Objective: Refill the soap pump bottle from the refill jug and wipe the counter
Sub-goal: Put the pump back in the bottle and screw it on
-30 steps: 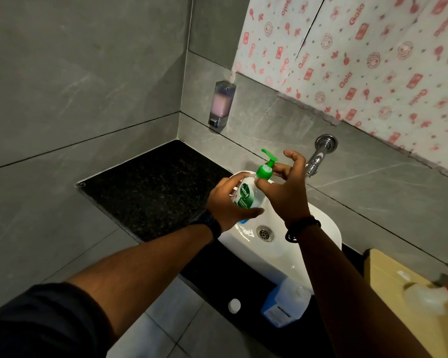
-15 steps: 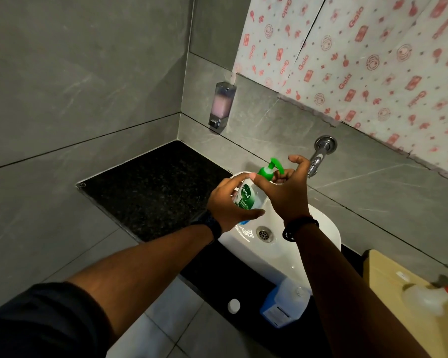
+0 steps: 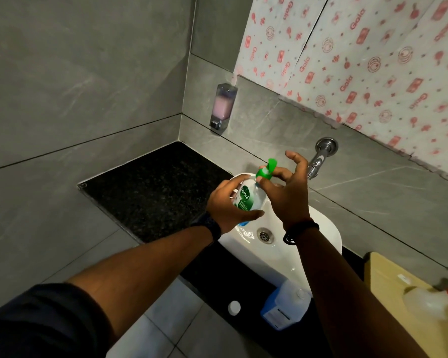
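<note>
My left hand (image 3: 228, 206) grips the body of the clear soap pump bottle (image 3: 247, 198) with a green and white label, held tilted over the white sink (image 3: 326, 236). My right hand (image 3: 286, 192) pinches the green pump head (image 3: 267, 170) at the bottle's neck, thumb and fingers around its collar. The refill jug (image 3: 287, 307), clear with a blue label, stands uncapped on the black counter (image 3: 153, 187) in front of the sink. Its white cap (image 3: 234, 307) lies on the counter to its left.
A chrome tap (image 3: 318, 161) sticks out of the grey wall above the sink. A wall soap dispenser (image 3: 223, 107) with pink liquid hangs to the left. At right, a yellow board (image 3: 388, 282) carries a clear plastic bottle (image 3: 429, 302).
My right hand has turned the green pump head; its spout swung from pointing left to pointing up and right. The bottle and left hand stayed in place over the sink.
</note>
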The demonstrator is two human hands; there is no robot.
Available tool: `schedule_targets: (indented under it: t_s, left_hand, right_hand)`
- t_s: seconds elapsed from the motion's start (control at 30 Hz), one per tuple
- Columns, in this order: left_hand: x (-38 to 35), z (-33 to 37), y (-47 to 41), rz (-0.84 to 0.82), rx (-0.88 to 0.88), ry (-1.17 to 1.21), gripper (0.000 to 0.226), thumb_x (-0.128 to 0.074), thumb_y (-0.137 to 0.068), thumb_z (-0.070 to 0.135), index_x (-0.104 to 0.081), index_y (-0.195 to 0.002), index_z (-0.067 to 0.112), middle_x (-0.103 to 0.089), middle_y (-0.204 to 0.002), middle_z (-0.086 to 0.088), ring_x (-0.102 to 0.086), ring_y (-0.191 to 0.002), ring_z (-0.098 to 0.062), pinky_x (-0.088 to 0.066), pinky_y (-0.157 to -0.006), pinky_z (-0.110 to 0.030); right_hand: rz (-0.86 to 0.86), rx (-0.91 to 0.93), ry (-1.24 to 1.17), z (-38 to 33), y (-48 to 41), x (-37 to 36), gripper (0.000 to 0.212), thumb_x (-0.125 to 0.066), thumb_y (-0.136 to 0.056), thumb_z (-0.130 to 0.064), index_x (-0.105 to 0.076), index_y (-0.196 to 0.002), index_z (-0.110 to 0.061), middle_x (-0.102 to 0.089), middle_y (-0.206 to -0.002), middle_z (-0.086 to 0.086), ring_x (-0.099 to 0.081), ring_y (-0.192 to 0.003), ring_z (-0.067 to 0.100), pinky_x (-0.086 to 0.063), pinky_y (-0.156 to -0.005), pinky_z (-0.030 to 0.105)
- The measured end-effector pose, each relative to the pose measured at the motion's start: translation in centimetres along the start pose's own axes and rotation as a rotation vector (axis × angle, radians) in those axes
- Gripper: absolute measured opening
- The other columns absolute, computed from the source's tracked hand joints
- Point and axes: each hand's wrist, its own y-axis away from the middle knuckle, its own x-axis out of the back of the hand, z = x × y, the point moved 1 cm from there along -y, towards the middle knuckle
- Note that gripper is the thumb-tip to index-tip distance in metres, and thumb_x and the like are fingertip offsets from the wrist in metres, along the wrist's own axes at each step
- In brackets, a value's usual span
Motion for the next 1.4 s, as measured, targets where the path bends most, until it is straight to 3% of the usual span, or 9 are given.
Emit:
schedule_targets:
  t_s: [0.17,0.27,0.37,0.47,0.67,0.77,0.97,1.2,1.4]
  left_hand:
    - [0.1,-0.2,0.1,0.006,-0.009,-0.010,0.080,-0.091,-0.045,0.035,-0.055,-0.117,0.039,-0.054,-0.098,0.022,-0.060,-0.092,-0.009,-0.057,-0.081,-0.036]
    - [0.1,-0.4,0.1,0.001,-0.012,-0.018,0.079,-0.091,-0.046,0.037,-0.056,-0.116,0.036,-0.057,-0.102,0.012,-0.061,-0.090,-0.011,-0.058,-0.079,-0.037]
    - [0.1,-0.4,0.1,-0.003,-0.012,-0.022,0.082,-0.092,-0.046,0.037,-0.057,-0.119,0.031,-0.058,-0.104,0.006,-0.060,-0.090,-0.012,-0.058,-0.078,-0.038]
    - [0.2,-0.1,0.2,0.008,-0.029,-0.021,0.080,-0.092,-0.047,0.034,-0.057,-0.119,0.029,-0.053,-0.098,0.021,-0.058,-0.092,-0.010,-0.057,-0.081,-0.038]
    - [0.3,0.7,0.5,0.045,-0.086,-0.037,0.076,-0.091,-0.049,0.029,-0.058,-0.118,0.023,-0.048,-0.094,0.036,-0.056,-0.091,-0.010,-0.056,-0.081,-0.037]
    - [0.4,1.0,0.5,0.056,-0.119,-0.066,0.074,-0.091,-0.049,0.032,-0.059,-0.116,0.024,-0.049,-0.090,0.035,-0.060,-0.091,-0.018,-0.056,-0.078,-0.039]
    - [0.7,0.7,0.2,0.078,-0.121,-0.129,0.076,-0.091,-0.049,0.034,-0.059,-0.116,0.020,-0.054,-0.094,0.009,-0.062,-0.092,-0.023,-0.056,-0.077,-0.035]
    - [2.5,-4.1,0.6,0.058,0.047,-0.184,0.077,-0.090,-0.051,0.029,-0.055,-0.118,0.016,-0.062,-0.112,-0.006,-0.057,-0.101,-0.023,-0.045,-0.083,-0.024]
    - [5.2,-11.1,2.5,0.045,0.185,-0.273,0.078,-0.087,-0.054,0.041,-0.050,-0.121,0.025,-0.060,-0.114,-0.005,-0.057,-0.105,-0.026,-0.049,-0.085,-0.035]
  right_hand:
    - [0.025,-0.036,0.007,0.0,-0.2,0.3,0.074,-0.084,-0.062,-0.014,-0.037,-0.118,-0.016,-0.066,-0.079,0.000,-0.063,-0.086,0.012,-0.048,-0.076,0.011]
    - [-0.054,-0.037,-0.001,-0.4,-0.1,0.2,0.043,-0.080,-0.069,-0.013,-0.056,-0.100,-0.032,-0.058,-0.121,0.020,-0.061,-0.106,0.023,-0.048,-0.095,0.034]
    - [-0.036,0.019,0.053,-1.2,0.3,0.1,0.069,-0.078,-0.070,-0.011,-0.050,-0.093,-0.069,-0.051,-0.128,0.023,-0.061,-0.106,0.033,-0.048,-0.094,0.050]
    - [0.029,0.059,0.123,-1.3,0.4,-0.1,0.076,-0.082,-0.066,-0.018,-0.041,-0.092,-0.076,-0.058,-0.121,0.020,-0.063,-0.101,0.032,-0.049,-0.090,0.050]
    - [0.083,-0.014,0.153,-0.3,0.3,-0.6,0.053,-0.086,-0.059,-0.030,-0.049,-0.097,-0.032,-0.070,-0.087,0.005,-0.067,-0.090,0.024,-0.052,-0.079,0.029]
    - [0.101,-0.069,0.123,0.1,0.1,-0.8,0.063,-0.087,-0.057,-0.029,-0.040,-0.098,-0.018,-0.070,-0.074,-0.004,-0.068,-0.083,0.020,-0.054,-0.080,0.037]
    - [0.028,-0.053,0.077,0.4,-0.3,-1.2,0.050,-0.085,-0.061,-0.024,-0.043,-0.087,-0.036,-0.065,-0.091,0.007,-0.068,-0.087,0.028,-0.053,-0.079,0.052]
    - [0.081,-0.118,0.132,2.8,2.0,-3.5,0.040,-0.074,-0.065,-0.053,-0.049,-0.092,-0.038,-0.063,-0.091,-0.022,-0.062,-0.074,0.015,-0.052,-0.069,0.033]
    - [-0.083,-0.179,0.358,9.6,8.3,-7.7,0.032,-0.061,-0.079,-0.049,-0.047,-0.103,-0.033,-0.062,-0.101,-0.011,-0.056,-0.089,0.015,-0.045,-0.077,0.029]
